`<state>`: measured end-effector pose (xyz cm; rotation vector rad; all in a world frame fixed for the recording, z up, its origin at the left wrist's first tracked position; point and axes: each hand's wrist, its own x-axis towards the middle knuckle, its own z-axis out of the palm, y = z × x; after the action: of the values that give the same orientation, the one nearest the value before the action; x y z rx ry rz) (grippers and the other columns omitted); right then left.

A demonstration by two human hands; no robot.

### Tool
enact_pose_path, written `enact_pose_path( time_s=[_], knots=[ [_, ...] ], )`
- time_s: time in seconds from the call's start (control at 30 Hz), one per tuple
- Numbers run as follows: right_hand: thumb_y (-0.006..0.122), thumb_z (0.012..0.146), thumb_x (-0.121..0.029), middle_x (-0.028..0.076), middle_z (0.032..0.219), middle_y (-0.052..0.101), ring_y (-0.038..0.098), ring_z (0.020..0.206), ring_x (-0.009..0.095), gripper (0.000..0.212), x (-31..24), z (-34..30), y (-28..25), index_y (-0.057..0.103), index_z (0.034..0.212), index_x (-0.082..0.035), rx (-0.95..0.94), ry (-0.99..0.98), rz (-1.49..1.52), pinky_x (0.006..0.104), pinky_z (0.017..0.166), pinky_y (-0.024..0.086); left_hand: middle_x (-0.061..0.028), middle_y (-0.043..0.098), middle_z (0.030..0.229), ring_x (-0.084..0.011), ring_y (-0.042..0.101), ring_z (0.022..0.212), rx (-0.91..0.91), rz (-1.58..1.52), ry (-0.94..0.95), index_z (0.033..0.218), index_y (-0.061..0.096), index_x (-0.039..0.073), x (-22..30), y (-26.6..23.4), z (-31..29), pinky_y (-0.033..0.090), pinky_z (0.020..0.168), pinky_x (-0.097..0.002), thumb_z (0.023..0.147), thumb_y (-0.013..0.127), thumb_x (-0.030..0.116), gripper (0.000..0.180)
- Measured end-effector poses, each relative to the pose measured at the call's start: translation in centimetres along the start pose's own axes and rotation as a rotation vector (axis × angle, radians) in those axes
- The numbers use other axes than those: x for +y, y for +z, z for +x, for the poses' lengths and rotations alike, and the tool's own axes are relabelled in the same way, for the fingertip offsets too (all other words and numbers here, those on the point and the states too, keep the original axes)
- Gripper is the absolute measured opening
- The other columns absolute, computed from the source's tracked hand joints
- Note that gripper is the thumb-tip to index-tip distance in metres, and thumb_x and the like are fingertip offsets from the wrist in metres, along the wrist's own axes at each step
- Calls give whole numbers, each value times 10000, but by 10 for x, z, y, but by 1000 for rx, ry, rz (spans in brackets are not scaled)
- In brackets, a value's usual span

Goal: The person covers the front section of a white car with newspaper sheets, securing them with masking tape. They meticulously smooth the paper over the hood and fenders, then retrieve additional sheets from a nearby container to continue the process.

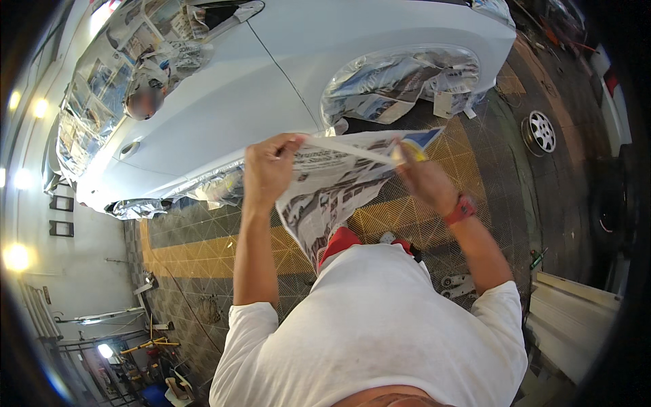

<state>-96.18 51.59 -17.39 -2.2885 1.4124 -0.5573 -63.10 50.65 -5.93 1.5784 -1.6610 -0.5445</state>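
Paper is grasped in both hands: at 10 o'clock, the corner of a newspaper sheet (325, 193) is pinched by the left hand (270, 169); at 2 o'clock, its upper edge is held by the right hand (428, 180), which is blurred, a red watch (462, 209) being strapped at the wrist. Along that edge, a pale strip (342, 147) is stretched between them. The sheet is suspended at the centre, beyond the white shirt (369, 305). Toward 1 o'clock, a wheel arch (390, 85) is masked with newspaper and film, set in a pale car body (224, 102). Between 2 and 3 o'clock, a loose wheel (540, 132) is seen.
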Motion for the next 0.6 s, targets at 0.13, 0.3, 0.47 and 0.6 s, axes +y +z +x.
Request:
enact_pose_path(
  time_s=[0.13, 0.3, 0.47, 0.6],
  knots=[
    [479, 1141, -264, 160, 791, 725, 708, 685, 340, 660, 84, -24, -5, 181, 1711, -115, 6, 154, 217, 462, 636, 525, 0, 638, 668, -72, 460, 634, 6, 38, 39, 1060, 824, 17, 18, -27, 11, 385, 578, -275, 1015, 760, 253, 248],
    [473, 1148, -309, 113, 782, 732, 704, 678, 271, 646, 74, 4, -14, 195, 1717, -184, -89, 250, 367, 428, 655, 517, 2, 657, 703, -64, 481, 679, -31, -13, 49, 1022, 801, -25, 26, -48, 18, 417, 630, -264, 1020, 761, 287, 315],
    [476, 1150, -300, 85, 768, 736, 678, 631, 226, 613, 72, 36, -7, 236, 1713, -272, -111, 260, 385, 396, 665, 534, -12, 713, 759, -59, 572, 744, -104, 13, 71, 1033, 800, -44, 49, -64, 18, 472, 701, -243, 1024, 757, 271, 317],
    [465, 1157, -321, 67, 779, 745, 675, 615, 174, 550, 64, 57, -8, 317, 1686, -295, -232, 304, 518, 362, 641, 546, -8, 713, 763, -62, 566, 737, -116, 24, 78, 1029, 801, -49, 52, -78, 14, 471, 707, -246, 1018, 765, 256, 308]
  ],
)
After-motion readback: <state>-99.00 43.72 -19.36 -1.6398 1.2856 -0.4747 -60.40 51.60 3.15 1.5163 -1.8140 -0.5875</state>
